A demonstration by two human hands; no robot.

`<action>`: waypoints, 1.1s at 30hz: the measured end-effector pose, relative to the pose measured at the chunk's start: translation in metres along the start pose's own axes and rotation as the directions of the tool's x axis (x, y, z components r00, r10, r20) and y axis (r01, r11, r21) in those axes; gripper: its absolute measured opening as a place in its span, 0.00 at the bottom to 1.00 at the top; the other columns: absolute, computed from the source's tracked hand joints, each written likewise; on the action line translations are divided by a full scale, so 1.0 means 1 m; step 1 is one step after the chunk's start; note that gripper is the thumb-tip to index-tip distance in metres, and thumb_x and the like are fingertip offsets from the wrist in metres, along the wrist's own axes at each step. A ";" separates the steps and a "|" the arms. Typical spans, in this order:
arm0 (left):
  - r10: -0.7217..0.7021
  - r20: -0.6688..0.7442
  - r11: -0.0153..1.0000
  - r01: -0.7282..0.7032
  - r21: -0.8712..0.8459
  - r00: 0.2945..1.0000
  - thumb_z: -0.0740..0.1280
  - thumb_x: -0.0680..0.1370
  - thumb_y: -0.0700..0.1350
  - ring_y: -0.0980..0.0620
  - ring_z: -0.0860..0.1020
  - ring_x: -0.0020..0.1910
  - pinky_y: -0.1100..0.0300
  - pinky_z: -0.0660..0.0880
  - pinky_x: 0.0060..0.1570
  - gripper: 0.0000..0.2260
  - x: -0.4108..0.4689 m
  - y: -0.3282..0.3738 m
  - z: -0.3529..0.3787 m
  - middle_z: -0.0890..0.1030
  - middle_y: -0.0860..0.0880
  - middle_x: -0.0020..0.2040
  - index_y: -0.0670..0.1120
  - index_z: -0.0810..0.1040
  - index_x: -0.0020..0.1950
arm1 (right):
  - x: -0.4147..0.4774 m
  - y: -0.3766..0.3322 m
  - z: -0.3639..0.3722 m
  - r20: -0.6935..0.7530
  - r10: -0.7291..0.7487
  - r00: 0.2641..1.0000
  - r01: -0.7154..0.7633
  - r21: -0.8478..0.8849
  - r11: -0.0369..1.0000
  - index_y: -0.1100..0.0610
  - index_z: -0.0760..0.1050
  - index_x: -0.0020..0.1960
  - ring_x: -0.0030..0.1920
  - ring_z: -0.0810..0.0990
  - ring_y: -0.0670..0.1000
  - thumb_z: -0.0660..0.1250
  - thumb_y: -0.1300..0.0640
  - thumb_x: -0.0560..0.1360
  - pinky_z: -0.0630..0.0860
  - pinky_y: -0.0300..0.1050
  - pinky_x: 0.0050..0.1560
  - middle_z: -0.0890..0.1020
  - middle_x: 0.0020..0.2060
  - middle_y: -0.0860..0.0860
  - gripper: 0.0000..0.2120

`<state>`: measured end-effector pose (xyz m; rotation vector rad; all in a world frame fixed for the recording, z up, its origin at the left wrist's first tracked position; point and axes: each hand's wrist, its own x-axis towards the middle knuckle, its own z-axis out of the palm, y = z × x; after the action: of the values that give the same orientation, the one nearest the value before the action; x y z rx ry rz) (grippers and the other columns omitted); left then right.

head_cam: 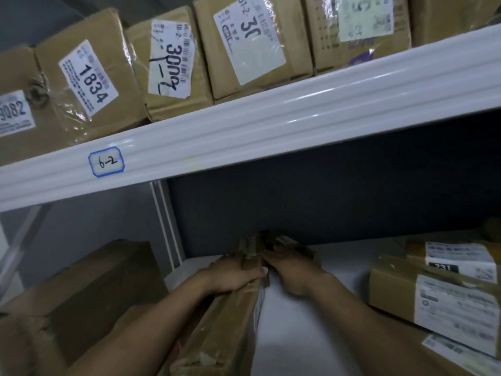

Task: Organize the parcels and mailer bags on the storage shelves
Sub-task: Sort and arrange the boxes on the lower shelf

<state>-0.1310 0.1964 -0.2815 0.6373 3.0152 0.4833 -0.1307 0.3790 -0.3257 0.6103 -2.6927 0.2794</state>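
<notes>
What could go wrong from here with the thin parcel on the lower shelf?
1. The flat parcel stands on its narrow edge; if the left hand loosens its grip, it may tip over.
2. The stacked boxes at the right sit skewed and could slide if bumped.

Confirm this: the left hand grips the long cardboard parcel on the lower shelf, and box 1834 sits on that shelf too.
Wrong shelf: the head view shows box 1834 on the upper shelf. The left hand does grip the long cardboard parcel on the lower shelf.
</notes>
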 end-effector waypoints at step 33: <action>0.058 0.013 0.972 -0.054 -0.228 0.998 0.70 0.75 0.54 0.65 0.73 0.55 0.79 0.66 0.47 0.21 0.002 -0.017 -0.011 0.73 0.60 0.61 0.59 0.66 0.64 | 0.011 -0.015 0.028 -0.107 0.259 0.960 -0.196 0.405 0.893 0.54 0.71 0.67 0.66 0.70 0.53 0.58 0.53 0.81 0.69 0.49 0.66 0.68 0.69 0.51 0.16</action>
<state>-0.1406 0.1791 -0.2762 0.7057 2.8690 0.8054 -0.1415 0.3544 -0.3455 0.3528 -2.5642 0.9087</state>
